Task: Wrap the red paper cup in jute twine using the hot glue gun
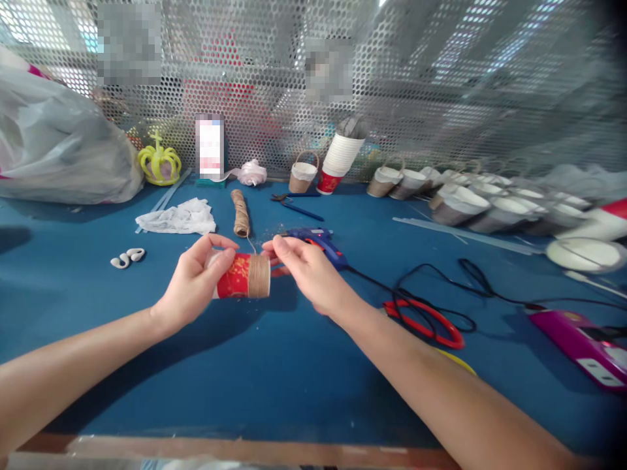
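Observation:
My left hand (198,281) is closed around the white base end of a red paper cup (234,277) with a gold pattern, held on its side above the table. Brown twine (259,276) is wound in close rows around the cup's rim end. My right hand (301,267) is beside that end, thumb and fingers drawn together; whatever they pinch is hidden. Behind the cup lies a twine bundle (240,214), and a thin strand runs from it to the cup. A blue glue gun (318,241) lies just beyond my right hand.
Pliers (298,203), a white cloth (179,217) and earbuds (128,258) lie on the blue table. Stacked cups (343,156) and several small twine-covered baskets (460,205) stand along the mesh. Black cable, red-handled scissors (426,320) and a purple power strip (578,346) occupy the right.

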Demonstrator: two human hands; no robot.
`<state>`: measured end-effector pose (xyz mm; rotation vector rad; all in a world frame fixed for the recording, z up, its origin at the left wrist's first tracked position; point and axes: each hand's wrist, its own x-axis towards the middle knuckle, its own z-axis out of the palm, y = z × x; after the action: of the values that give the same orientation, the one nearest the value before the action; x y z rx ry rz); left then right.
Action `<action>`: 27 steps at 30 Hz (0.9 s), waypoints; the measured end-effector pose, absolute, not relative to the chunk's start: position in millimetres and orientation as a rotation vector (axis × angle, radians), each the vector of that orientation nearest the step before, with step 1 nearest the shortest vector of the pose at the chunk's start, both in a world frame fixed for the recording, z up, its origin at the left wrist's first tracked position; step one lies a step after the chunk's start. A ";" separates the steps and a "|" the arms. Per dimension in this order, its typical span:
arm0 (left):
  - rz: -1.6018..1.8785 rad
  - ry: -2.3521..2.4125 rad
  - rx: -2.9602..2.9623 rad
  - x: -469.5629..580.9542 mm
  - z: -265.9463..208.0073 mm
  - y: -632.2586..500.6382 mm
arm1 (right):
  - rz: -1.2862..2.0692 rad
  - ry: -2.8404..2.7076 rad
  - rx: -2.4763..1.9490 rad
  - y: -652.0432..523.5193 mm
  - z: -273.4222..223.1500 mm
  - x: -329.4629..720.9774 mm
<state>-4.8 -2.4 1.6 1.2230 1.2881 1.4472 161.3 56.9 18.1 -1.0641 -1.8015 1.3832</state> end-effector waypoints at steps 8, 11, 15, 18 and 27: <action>1.447 1.255 0.776 -2.9 8.7 6.6 | 0.878 -2.148 -0.951 42.2 9.2 157.4; 1.452 1.240 0.844 -2.6 5.9 3.7 | 0.843 -2.163 -0.967 42.8 4.4 155.9; 1.456 1.265 0.929 -2.8 3.3 1.4 | 0.856 -2.144 -0.977 42.7 3.0 155.4; 1.448 1.275 0.969 -2.8 2.3 0.4 | 0.874 -2.136 -0.982 41.1 3.9 155.1; 1.449 1.257 1.064 -3.1 -2.6 0.5 | 0.877 -2.136 -0.989 39.4 3.3 153.9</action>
<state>-3.1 0.5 -2.6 1.0641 1.2565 1.4492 153.9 39.4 3.3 -0.9887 -2.1363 0.8768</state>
